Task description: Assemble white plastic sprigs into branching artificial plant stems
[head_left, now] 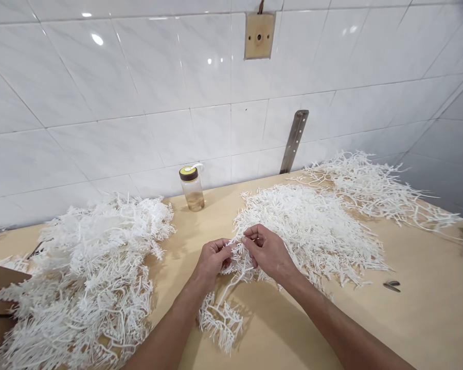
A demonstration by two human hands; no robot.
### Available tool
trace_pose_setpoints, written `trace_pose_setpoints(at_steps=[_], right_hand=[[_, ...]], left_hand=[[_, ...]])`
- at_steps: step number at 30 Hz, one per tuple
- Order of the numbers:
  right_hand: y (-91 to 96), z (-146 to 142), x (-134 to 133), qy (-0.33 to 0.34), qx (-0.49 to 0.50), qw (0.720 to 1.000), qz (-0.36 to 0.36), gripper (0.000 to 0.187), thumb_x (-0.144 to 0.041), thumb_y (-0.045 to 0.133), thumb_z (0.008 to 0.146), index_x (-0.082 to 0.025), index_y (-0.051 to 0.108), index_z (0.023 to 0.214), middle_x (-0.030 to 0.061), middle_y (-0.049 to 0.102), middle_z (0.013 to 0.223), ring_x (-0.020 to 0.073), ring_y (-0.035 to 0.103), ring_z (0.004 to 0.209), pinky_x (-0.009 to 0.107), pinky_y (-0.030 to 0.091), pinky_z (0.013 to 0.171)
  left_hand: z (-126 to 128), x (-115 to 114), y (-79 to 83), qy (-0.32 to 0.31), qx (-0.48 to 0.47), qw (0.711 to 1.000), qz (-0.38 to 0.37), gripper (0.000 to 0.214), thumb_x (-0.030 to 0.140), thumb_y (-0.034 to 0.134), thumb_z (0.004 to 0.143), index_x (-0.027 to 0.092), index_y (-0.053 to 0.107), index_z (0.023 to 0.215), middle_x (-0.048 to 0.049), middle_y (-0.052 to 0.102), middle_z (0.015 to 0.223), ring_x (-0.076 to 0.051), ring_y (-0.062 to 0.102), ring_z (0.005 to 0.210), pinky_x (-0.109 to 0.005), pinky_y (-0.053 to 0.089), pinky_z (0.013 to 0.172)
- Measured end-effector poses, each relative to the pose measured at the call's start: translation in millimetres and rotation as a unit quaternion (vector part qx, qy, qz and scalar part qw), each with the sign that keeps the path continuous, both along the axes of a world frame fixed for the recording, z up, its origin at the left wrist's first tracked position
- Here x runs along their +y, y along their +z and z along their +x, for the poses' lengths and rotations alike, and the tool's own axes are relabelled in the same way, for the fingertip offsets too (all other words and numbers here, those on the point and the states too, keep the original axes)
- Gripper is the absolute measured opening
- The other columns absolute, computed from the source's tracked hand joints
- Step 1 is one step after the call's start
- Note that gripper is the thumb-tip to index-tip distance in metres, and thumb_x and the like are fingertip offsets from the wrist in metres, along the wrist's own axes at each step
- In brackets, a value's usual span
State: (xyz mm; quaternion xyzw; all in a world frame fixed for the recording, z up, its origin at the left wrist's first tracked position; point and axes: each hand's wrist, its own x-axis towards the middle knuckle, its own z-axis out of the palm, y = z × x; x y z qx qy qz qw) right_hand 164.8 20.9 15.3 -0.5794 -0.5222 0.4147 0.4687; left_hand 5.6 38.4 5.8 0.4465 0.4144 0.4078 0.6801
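Observation:
My left hand [216,257] is closed in a pinch on a white branching plastic sprig near the middle of the table. Opposite it, my right hand [268,252] pinches at the same piece, fingertips close to those of the left. A white stem with a bushy branched end [221,321] hangs down below my hands onto the table. Right behind my hands spreads a heap of white branched sprigs [308,226]. What exactly lies between the fingertips is partly hidden.
Another large white heap [100,267] covers the left side, beside a cardboard box [2,293]. Thinner white stems [378,190] lie at the back right. A lidded bottle [193,190] stands near the tiled wall; a metal bracket [294,141] leans there. A small dark metal piece [392,285] lies right.

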Motion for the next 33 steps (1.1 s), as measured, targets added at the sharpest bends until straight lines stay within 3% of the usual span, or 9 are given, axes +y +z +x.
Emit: trace_pose_setpoints(at_steps=[5,11,18,25,28,33], right_hand=[[0.2,-1,-2,0.001,-0.019,1.0,-0.008,0.018,-0.039,0.059,0.084,-0.022,0.056,0.087,-0.0033,0.064,0.063,0.013,0.061,0.043,0.024,0.048,0.044],[10.4,-2,-10,-0.03,-0.113,0.993,0.032,0.022,-0.043,0.055,0.087,-0.022,0.057,0.078,-0.0027,0.057,0.058,0.0137,0.053,0.048,0.025,0.043,0.046],[17.9,-8,-17,0.094,-0.216,0.967,0.095,0.032,-0.037,0.046,0.093,-0.021,0.062,0.071,-0.0022,0.052,0.057,0.0127,0.044,0.053,0.025,0.032,0.052],[9.1,-4,-12,0.076,-0.26,0.959,0.086,0.031,-0.032,0.043,0.093,-0.02,0.062,0.071,-0.0016,0.055,0.057,0.013,0.046,0.053,0.025,0.032,0.052],[7.7,-1,-9,0.085,-0.24,0.965,0.067,0.034,-0.034,0.041,0.093,-0.02,0.057,0.066,-0.0012,0.055,0.056,0.0124,0.048,0.049,0.025,0.034,0.05],[10.1,3,-4,0.081,-0.1,0.99,-0.054,0.04,-0.049,0.041,0.094,-0.02,0.059,0.074,-0.0019,0.059,0.058,0.0107,0.049,0.036,0.023,0.038,0.039]], left_hand=[[0,1,-2.7,0.024,0.009,1.0,0.011,0.036,0.042,0.082,0.062,0.012,0.07,0.078,0.0038,0.049,0.052,-0.005,0.036,0.043,-0.02,0.024,0.043],[1,1,-4.1,0.079,0.021,0.997,0.005,0.039,0.048,0.08,0.063,0.014,0.062,0.068,0.0057,0.044,0.046,-0.005,0.034,0.04,-0.019,0.022,0.04],[2,-1,-0.6,0.084,0.033,0.996,0.015,0.041,0.052,0.078,0.066,0.016,0.056,0.066,0.0077,0.039,0.043,-0.004,0.029,0.038,-0.019,0.021,0.04],[-1,2,-1.8,0.064,0.032,0.997,0.0,0.042,0.051,0.078,0.067,0.016,0.054,0.067,0.0077,0.04,0.044,-0.004,0.029,0.039,-0.019,0.02,0.04],[-3,2,-3.8,0.032,0.018,0.999,0.003,0.04,0.047,0.08,0.066,0.015,0.056,0.069,0.0072,0.042,0.049,-0.004,0.031,0.041,-0.018,0.02,0.041],[-4,1,-2.3,0.013,0.04,0.999,0.022,0.037,0.045,0.078,0.069,0.014,0.06,0.074,0.0068,0.043,0.051,-0.004,0.032,0.043,-0.018,0.021,0.042]])
